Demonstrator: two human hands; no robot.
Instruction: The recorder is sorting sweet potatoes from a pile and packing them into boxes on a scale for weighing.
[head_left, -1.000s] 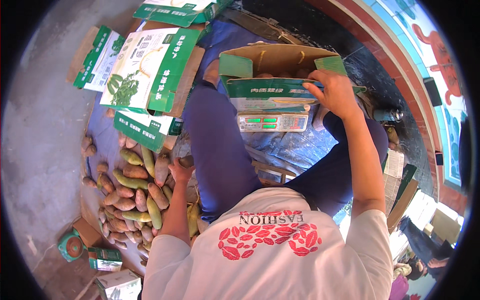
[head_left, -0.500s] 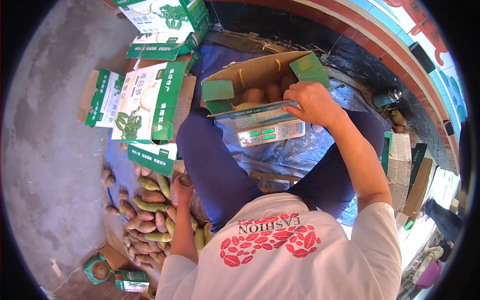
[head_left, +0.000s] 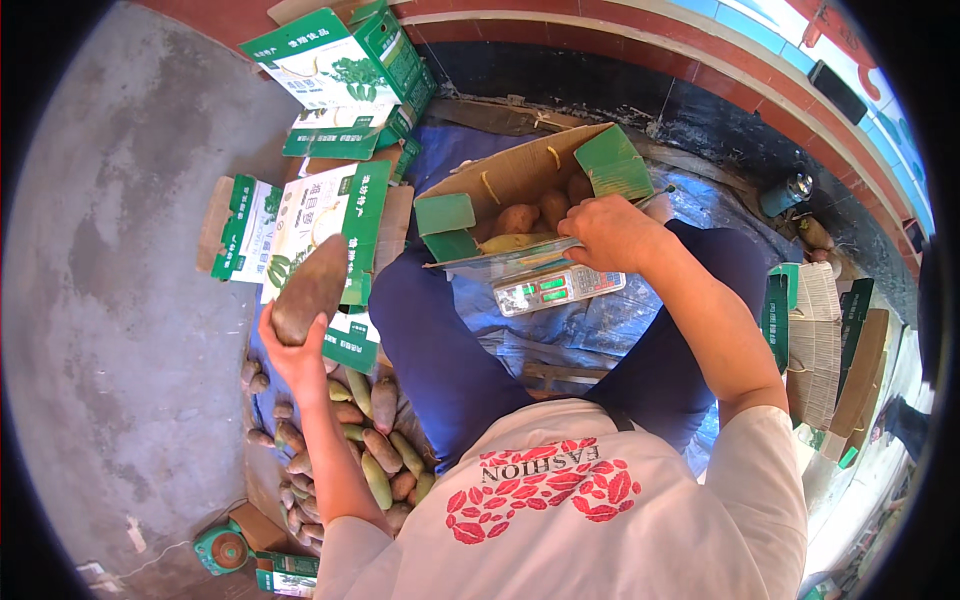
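Observation:
My left hand (head_left: pixel 292 358) is closed around the lower end of a large brownish-red root vegetable (head_left: pixel 315 285), held up over the left side. My right hand (head_left: pixel 612 232) grips the near wall of an open cardboard box (head_left: pixel 455 178) with green flaps. Inside the box lie several reddish roots (head_left: pixel 520 217) and a paler yellowish one. Under the box's near edge, a digital scale (head_left: pixel 560 289) shows lit green displays. Below my left arm spreads a pile of reddish roots (head_left: pixel 381 450) and long green radishes (head_left: pixel 359 392).
White-and-green cartons (head_left: pixel 330 70) stand at the far left, with more nearer my left knee. On the right are folded cardboard pieces (head_left: pixel 812 350). A metal flask (head_left: pixel 786 194) stands by the dark wall. Blue sheeting (head_left: pixel 510 345) covers the floor between my legs.
My left hand has risen from the pile with the large reddish root in it. My right hand stays on the box's near wall. The view has shifted slightly.

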